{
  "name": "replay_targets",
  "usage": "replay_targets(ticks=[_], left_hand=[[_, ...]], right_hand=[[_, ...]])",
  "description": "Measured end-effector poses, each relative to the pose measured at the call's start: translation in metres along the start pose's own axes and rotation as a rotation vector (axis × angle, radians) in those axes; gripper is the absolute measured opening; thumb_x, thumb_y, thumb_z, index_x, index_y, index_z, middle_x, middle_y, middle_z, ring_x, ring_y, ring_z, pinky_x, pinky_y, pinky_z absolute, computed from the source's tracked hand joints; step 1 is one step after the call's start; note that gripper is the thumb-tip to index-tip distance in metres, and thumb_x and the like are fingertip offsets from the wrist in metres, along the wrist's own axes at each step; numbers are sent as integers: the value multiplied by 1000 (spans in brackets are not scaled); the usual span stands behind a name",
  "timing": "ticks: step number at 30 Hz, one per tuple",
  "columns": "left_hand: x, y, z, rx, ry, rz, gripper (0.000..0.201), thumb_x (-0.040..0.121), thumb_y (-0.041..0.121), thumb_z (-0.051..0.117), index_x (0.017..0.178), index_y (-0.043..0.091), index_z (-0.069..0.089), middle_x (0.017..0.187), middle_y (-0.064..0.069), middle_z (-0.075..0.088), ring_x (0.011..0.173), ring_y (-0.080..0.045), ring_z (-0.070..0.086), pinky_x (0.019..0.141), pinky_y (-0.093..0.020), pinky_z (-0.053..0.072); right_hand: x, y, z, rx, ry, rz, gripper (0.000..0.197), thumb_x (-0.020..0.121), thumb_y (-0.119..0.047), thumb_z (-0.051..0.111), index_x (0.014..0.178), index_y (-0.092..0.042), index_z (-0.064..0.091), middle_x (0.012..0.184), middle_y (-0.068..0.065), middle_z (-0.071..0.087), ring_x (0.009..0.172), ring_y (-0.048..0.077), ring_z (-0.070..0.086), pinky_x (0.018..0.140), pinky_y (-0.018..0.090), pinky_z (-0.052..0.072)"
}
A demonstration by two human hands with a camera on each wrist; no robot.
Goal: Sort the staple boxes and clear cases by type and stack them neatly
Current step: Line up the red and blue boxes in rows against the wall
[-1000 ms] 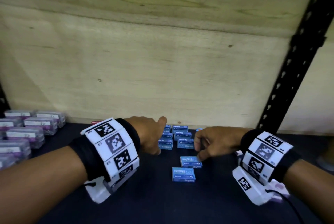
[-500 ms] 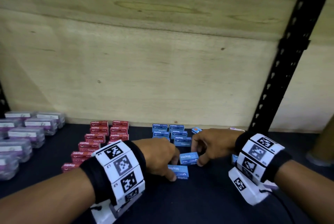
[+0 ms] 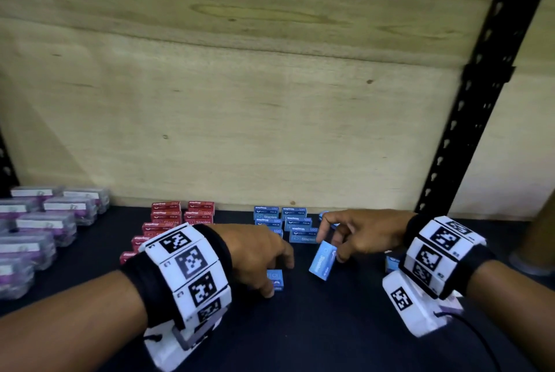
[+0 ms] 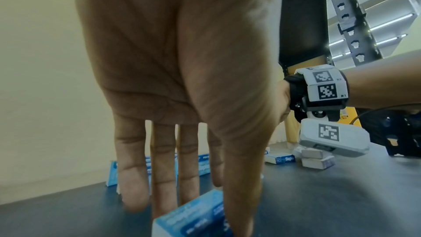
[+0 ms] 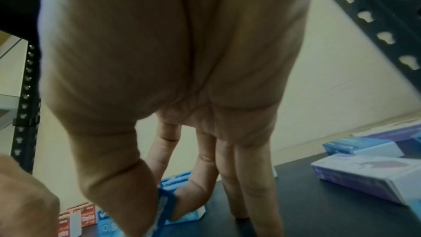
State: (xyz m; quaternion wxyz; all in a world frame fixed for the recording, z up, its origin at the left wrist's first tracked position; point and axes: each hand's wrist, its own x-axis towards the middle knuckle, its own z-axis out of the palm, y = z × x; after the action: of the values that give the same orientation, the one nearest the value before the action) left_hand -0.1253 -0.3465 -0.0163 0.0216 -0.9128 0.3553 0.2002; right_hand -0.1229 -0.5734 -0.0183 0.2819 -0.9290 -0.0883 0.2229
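the right hand (image 3: 357, 233) pinches a tilted blue staple box (image 3: 322, 259) clear of the table (image 3: 330, 326), likely bound for the blue stack (image 3: 285, 223); the left hand (image 3: 258, 254) grips another blue box (image 3: 275, 279) lying flat.

Blue staple box (image 3: 322, 261) tilted, lifted; second blue box (image 3: 275, 279) flat on black shelf.
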Motion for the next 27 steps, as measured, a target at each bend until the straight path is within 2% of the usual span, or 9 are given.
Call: replay_targets(ticks=[2,4,7,12,16,20,22,25,27], left_hand=[[1,-1,0,29,-2,42,51,89,28,70,136,35,52,126,6,58,109,-14,56,90,-28,45],[1,-4,0,30,-15,57,48,89,27,70,134,35,55,118,7,60,98,-10,54,82,-23,41],[3,-10,1,-26,-10,41,41,86,29,73,124,35,61,100,12,58,87,-7,54,74,-21,40],[4,-21,0,-110,11,-7,36,81,35,77,112,32,58,99,9,63,87,-12,62,71,-25,49],[4,-26,0,-184,16,-33,38,80,34,79,111,28,57,90,9,61,75,-11,62,60,-20,45],[-1,-29,-2,-298,11,0,40,81,32,79,117,29,61,92,10,63,64,-10,65,61,-18,50],[-2,-30,-4,-374,44,33,30,83,27,77,111,24,66,94,6,70,65,-10,66,61,-16,52],[-4,-30,-7,-339,141,72,19,82,28,78,100,29,69,70,15,66,61,-3,61,60,-14,45],[-4,-30,-8,-275,214,70,20,82,32,77,100,33,69,66,18,57,60,2,53,58,-13,38]], right_hand=[[0,-3,-1,21,-3,21,35,84,2,62,109,-22,61,82,2,64,69,16,52,61,26,43],[1,-4,-2,67,-10,33,36,87,6,54,109,-21,62,73,-2,59,57,13,44,50,24,36],[3,-4,-2,110,-19,44,37,88,7,48,107,-20,64,61,-6,54,49,12,38,46,24,33],[5,-3,1,128,17,75,31,93,3,47,106,-21,63,47,-16,49,40,5,37,41,18,34],[8,-3,4,149,46,116,29,92,0,49,103,-22,64,48,-15,52,37,2,40,39,17,34],[8,-3,5,137,51,123,21,92,-8,56,106,-22,63,51,-14,54,36,0,41,39,17,34],[8,-2,4,82,40,87,21,92,-11,63,109,-22,62,61,-7,55,40,0,43,42,18,37],[8,1,4,95,52,76,25,89,-7,67,110,-20,61,77,1,55,50,5,47,46,21,39],[8,2,5,138,63,75,19,89,-4,65,102,-18,63,80,6,56,50,7,46,45,21,38]])
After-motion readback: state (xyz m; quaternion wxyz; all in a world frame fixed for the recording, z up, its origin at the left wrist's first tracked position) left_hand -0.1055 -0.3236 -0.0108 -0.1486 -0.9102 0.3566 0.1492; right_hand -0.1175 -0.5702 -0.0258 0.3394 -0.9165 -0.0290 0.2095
